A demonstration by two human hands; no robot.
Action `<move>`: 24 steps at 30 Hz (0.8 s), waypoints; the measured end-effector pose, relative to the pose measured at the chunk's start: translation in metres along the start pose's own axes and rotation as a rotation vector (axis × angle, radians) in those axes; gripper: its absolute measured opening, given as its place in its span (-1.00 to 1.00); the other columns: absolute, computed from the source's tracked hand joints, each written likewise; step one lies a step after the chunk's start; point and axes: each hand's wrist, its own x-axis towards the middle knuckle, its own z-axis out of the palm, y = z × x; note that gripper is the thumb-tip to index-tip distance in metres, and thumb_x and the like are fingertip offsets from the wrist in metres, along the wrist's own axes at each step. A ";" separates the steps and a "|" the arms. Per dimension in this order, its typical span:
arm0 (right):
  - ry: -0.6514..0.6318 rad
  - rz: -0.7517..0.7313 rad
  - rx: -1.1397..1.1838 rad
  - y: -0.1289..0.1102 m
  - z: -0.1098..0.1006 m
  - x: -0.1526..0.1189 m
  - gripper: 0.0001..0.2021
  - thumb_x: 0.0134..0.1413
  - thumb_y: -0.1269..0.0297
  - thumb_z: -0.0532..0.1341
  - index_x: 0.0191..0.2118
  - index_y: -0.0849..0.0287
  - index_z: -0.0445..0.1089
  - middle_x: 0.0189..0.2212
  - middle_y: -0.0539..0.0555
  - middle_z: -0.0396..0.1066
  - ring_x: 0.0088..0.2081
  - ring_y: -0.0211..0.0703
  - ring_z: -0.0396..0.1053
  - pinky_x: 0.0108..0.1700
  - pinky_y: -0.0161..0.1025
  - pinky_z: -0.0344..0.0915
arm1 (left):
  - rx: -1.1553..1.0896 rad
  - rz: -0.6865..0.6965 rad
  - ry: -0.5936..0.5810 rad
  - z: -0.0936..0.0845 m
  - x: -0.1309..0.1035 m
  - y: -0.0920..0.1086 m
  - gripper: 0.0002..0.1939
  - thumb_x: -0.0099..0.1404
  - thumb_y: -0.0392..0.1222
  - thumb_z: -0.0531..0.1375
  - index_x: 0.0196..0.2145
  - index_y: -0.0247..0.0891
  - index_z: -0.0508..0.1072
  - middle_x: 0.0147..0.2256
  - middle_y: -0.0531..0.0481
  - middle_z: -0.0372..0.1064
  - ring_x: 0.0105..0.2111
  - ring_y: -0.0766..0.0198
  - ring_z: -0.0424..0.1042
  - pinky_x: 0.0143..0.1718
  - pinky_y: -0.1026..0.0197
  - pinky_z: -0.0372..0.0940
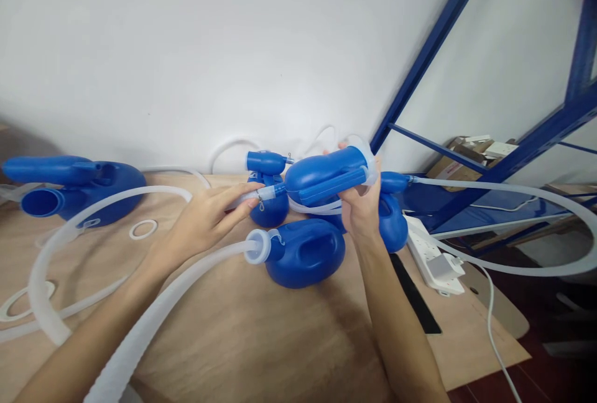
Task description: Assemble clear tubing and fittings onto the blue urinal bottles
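Observation:
My right hand [361,204] is closed around a blue plastic urinal cup [321,173] with a soft translucent rim [367,154], holding it up on its side. Its narrow nozzle points left into the end of a clear tube [265,195] with a small wire clip around it. My left hand [219,213] pinches this tube close to the joint. Below, a blue urinal bottle [303,272] lies on its side, a thick translucent hose [186,278] running from its white cap [257,246]. Part of the right fingers is hidden behind the cup.
More blue urinal bottles stand left [116,188], behind [268,207] and right [392,222], with looping hoses. White rings [143,229] lie on the wooden table [261,341]. A power strip [426,254] with a plugged-in adapter sits at the right edge, beside a blue metal rack [429,48].

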 end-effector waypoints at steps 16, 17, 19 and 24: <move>-0.315 -0.305 -0.251 -0.010 0.002 -0.005 -0.45 -0.12 0.02 0.58 -0.01 -0.26 0.38 -0.03 0.00 0.47 0.00 0.12 0.51 0.11 0.15 0.50 | 0.090 -0.071 -0.065 -0.017 -0.010 -0.003 -0.62 0.59 0.11 -0.07 -0.30 -0.16 0.26 -0.51 0.09 0.26 -0.56 0.21 0.24 -0.47 0.16 0.09; -0.308 -0.330 -0.253 -0.011 0.002 -0.006 -0.42 -0.14 0.04 0.59 0.00 -0.27 0.39 -0.02 0.00 0.46 -0.01 0.12 0.51 0.11 0.16 0.51 | 0.059 -0.079 -0.068 -0.017 -0.010 -0.003 -0.61 0.59 0.11 -0.09 -0.30 -0.15 0.26 -0.51 0.08 0.27 -0.55 0.20 0.26 -0.47 0.16 0.11; -0.318 -0.372 -0.242 -0.014 0.001 -0.007 -0.37 -0.18 0.09 0.61 0.04 -0.28 0.40 -0.01 0.01 0.45 -0.01 0.15 0.52 0.08 0.19 0.52 | 0.000 -0.084 -0.099 -0.017 -0.009 -0.002 -0.59 0.60 0.11 -0.11 -0.32 -0.15 0.25 -0.51 0.08 0.27 -0.55 0.21 0.26 -0.47 0.16 0.12; -0.367 -0.429 -0.226 -0.024 0.002 -0.007 -0.35 -0.21 0.20 0.62 0.04 -0.27 0.43 -0.01 0.01 0.45 -0.04 0.15 0.53 0.00 0.17 0.53 | -0.148 -0.030 -0.172 -0.017 -0.005 0.003 -0.57 0.61 0.06 -0.13 -0.38 -0.16 0.20 -0.51 0.09 0.26 -0.54 0.26 0.24 -0.44 0.18 0.15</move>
